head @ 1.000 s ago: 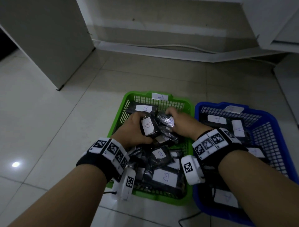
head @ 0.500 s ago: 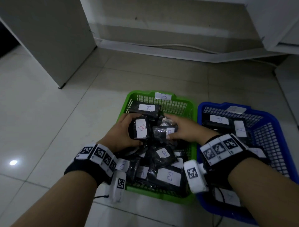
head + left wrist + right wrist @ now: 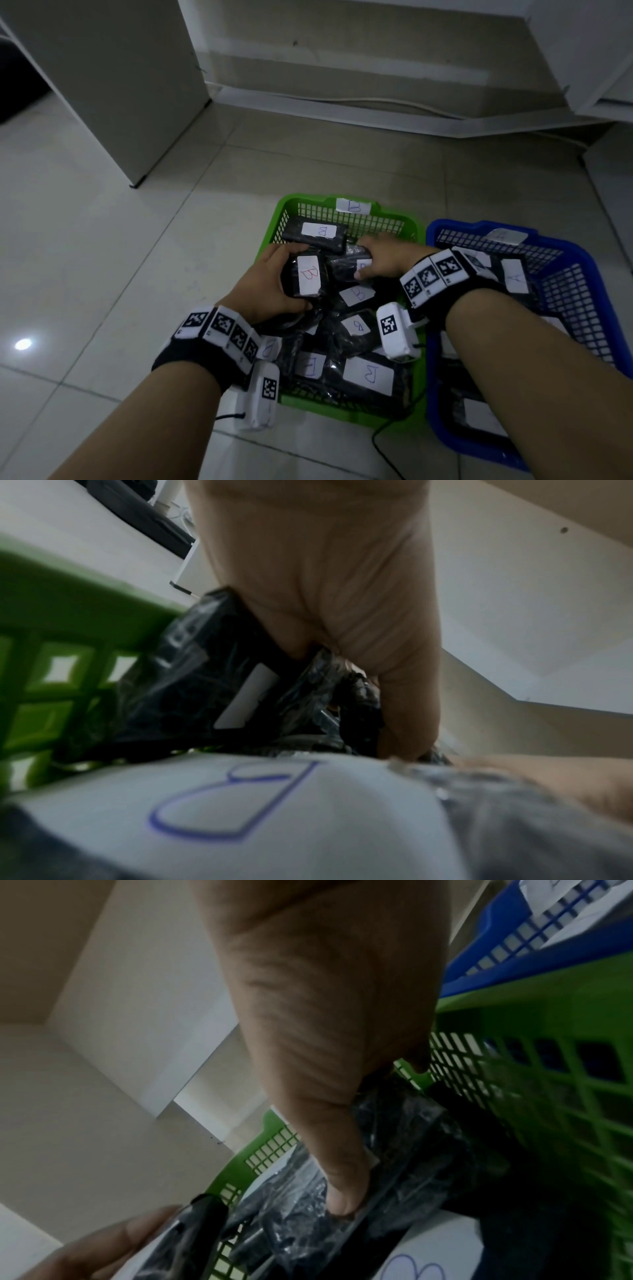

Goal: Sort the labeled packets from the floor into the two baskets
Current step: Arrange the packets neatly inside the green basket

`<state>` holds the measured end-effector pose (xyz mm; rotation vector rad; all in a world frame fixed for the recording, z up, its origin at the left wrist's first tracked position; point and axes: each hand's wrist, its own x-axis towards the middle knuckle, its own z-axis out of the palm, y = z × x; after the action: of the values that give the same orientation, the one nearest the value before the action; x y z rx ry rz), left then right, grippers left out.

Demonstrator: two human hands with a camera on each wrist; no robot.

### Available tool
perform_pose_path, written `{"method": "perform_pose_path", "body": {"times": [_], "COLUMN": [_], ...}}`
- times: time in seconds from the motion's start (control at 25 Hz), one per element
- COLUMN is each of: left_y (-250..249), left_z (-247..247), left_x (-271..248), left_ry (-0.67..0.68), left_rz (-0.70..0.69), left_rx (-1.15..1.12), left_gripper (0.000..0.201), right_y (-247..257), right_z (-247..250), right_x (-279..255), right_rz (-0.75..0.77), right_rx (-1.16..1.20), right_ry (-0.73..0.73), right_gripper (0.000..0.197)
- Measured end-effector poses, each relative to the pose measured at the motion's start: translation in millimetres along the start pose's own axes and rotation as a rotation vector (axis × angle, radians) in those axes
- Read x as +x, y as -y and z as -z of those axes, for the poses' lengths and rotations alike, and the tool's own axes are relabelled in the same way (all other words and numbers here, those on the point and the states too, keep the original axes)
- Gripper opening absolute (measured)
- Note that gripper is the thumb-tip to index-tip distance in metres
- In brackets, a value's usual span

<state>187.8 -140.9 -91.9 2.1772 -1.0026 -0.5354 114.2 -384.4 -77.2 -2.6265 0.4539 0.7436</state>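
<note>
Left hand [image 3: 270, 291] and right hand [image 3: 387, 262] each grip a B packet [image 3: 308, 279] over the green basket [image 3: 270, 233].

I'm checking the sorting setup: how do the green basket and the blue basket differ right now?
The green basket carries a B tag on its far rim; the blue basket has a tag there that looks like an A. The green basket's packets show B labels, the blue basket's show A. Both hands, left hand and right hand, are in the green basket, none in the blue. Both are mesh-walled plastic, side by side on the floor.
</note>
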Motion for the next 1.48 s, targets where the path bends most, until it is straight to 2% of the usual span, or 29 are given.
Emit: {"method": "perform_pose_path", "body": {"times": [0.12,0.2,0.28,0.36,0.44,0.56,0.64,0.8,0.84,1.08,1.2,1.28,1.36,1.4,1.48], "left_y": [1,2,2,1,0,-1,0,1,1,2,4,4,3,3,3], "left_z": [0,0,0,0,0,1,0,0,0,-1,-1,0,-1,-1,-1], "left_x": [0,0,-1,-1,-1,-2,-2,-2,-1,-1,-1,-1,-1,-1,-1], "left_ry": [-0.005,-0.004,-0.002,0.001,0.004,-0.002,-0.003,-0.002,-0.001,-0.007,-0.004,-0.004,-0.006,-0.008,-0.010], "left_rz": [-0.007,-0.003,0.000,0.000,0.000,-0.003,-0.001,-0.005,-0.004,-0.002,-0.003,-0.009,-0.011,-0.011,-0.012], "left_rx": [-0.010,-0.014,-0.010,-0.001,-0.011,-0.017,-0.022,-0.020,-0.017,-0.003,-0.016,-0.015,-0.006,-0.001,-0.002], "left_gripper": [0.095,0.096,0.096,0.096,0.095,0.092,0.092,0.093,0.093,0.094,0.096,0.096,0.096,0.095,0.095], "right_y": [0,0,-4,-6,-6,0,1,-4,-8,-17,-18,-17,-13,-12,-12], "right_z": [3,9,17,26,30,28,22,21,20,4,1,0,-2,-4,-7], "right_x": [-6,-11,-13,-13,-12,-5,3,11,13,12,5,3,3,5,7], "right_rz": [0.025,-0.009,-0.084,-0.099,-0.077,-0.031,-0.007,0.007,-0.001,-0.023,-0.039,-0.072,-0.112,-0.121,-0.152], "right_rx": [0.032,0.056,0.060,0.106,0.159,0.075,0.041,0.013,0.028,0.068,0.044,-0.111,-0.250,-0.273,-0.155], "right_ry": [-0.099,-0.197,-0.313,-0.371,-0.312,0.012,0.133,0.204,0.184,-0.177,-0.416,-0.399,-0.345,-0.334,-0.368], "right_gripper": [0.079,0.089,0.085,0.078,0.068,0.052,0.046,0.066,0.069,0.089,0.067,0.053,0.052,0.051,0.046]}}
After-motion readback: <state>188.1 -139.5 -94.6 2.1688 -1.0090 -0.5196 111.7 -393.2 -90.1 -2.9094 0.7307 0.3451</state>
